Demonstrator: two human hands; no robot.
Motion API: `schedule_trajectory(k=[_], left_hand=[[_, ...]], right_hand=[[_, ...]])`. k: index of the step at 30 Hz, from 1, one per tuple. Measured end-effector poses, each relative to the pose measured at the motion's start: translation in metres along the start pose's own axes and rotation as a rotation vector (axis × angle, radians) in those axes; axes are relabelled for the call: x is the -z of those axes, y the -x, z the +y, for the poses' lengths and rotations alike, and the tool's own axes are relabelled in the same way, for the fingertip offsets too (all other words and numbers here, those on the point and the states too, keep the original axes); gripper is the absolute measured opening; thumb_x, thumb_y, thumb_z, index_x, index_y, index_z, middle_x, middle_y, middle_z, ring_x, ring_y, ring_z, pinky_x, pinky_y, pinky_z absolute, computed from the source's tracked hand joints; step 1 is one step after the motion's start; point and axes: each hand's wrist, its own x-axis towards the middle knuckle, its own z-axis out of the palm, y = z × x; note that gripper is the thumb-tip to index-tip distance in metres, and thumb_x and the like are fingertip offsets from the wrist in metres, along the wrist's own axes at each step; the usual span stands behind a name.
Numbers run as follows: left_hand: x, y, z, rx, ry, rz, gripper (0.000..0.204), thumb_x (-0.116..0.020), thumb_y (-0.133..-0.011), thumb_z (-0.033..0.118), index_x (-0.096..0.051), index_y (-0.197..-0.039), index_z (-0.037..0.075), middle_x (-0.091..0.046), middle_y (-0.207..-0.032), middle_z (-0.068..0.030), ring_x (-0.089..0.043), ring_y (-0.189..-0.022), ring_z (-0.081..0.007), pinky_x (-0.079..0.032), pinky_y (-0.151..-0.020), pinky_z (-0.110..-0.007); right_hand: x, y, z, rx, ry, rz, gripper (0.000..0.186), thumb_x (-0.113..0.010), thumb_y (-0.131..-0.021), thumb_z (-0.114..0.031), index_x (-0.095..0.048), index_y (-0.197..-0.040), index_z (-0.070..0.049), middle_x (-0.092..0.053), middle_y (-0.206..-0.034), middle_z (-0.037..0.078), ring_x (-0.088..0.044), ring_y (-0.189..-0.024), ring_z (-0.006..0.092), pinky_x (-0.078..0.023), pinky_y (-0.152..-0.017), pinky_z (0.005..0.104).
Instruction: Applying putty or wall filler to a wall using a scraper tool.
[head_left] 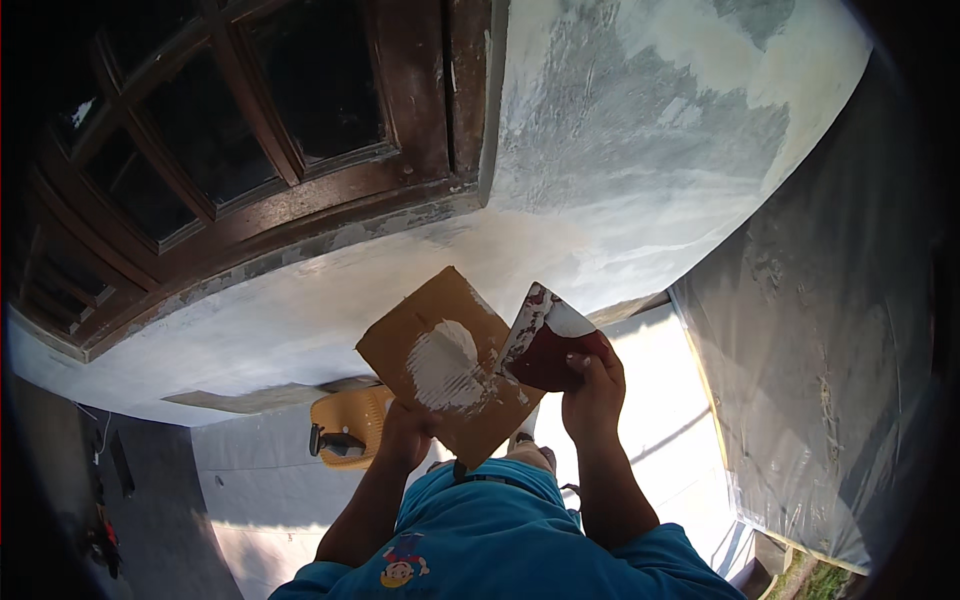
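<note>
My left hand (405, 435) is closed on the lower left edge of a brown cardboard sheet (398, 342), which is tilted in front of my body. A patch of white putty (440, 362) is spread over its middle, with smaller smears toward the right corner. In my right hand (596, 396) is a flat dark red spreader (550, 358), gripped at its right side with the thumb on top. White putty coats its upper edge and left side. The spreader's lower left corner is at the cardboard's right side; whether they touch I cannot tell.
A wall (600, 140) patched in white and grey stands ahead, with a brown wooden window frame (270, 205) at upper left. A yellow plastic stool (375, 405) with a dark object (343, 443) on it stands below. Grey sheeting (800, 330) hangs at right.
</note>
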Motion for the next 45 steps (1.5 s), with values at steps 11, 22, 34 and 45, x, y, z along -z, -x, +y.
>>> schedule_trajectory(k=[11,22,34,45], left_hand=[[-0.048,0.047,-0.037,-0.032,0.045,-0.058,0.035,-0.063,-0.094,0.009,-0.052,-0.126,0.002,-0.064,-0.116,-0.0134,-0.066,-0.106,-0.0241,-0.061,-0.085,-0.041],[-0.034,0.107,-0.068,-0.094,0.233,0.007,0.041,-0.053,-0.103,0.02,-0.043,-0.139,0.004,-0.059,-0.129,-0.0154,-0.063,-0.115,-0.0277,-0.056,-0.096,-0.049],[0.133,0.203,-0.028,-0.016,0.169,0.259,0.043,-0.058,-0.088,0.007,-0.048,-0.129,-0.001,-0.063,-0.116,-0.0136,-0.066,-0.102,-0.0243,-0.059,-0.083,-0.037],[0.321,0.303,0.064,-0.084,0.08,0.466,0.071,-0.067,-0.076,-0.001,-0.037,-0.141,-0.001,-0.057,-0.128,-0.0153,-0.062,-0.116,-0.0281,-0.057,-0.094,-0.041]], right_hand=[[0.026,0.055,0.005,0.231,0.565,-0.109,0.027,-0.055,-0.09,0.006,-0.059,-0.117,0.001,-0.064,-0.103,0.01,-0.062,-0.095,0.016,-0.054,-0.08,0.0298],[0.024,0.11,0.03,0.804,1.276,-0.662,0.041,-0.081,-0.07,-0.015,-0.071,-0.11,-0.012,-0.061,-0.099,0.002,-0.058,-0.088,0.0217,-0.048,-0.079,0.0369],[-0.056,0.213,0.165,0.665,1.276,-1.169,0.042,-0.074,-0.082,-0.023,-0.062,-0.12,-0.01,-0.062,-0.103,0.006,-0.058,-0.093,0.0241,-0.05,-0.084,0.039],[-0.154,0.204,0.366,0.223,0.886,-0.591,0.039,-0.075,-0.077,-0.012,-0.068,-0.115,-0.007,-0.065,-0.103,0.011,-0.062,-0.089,0.0277,-0.052,-0.08,0.0382]])
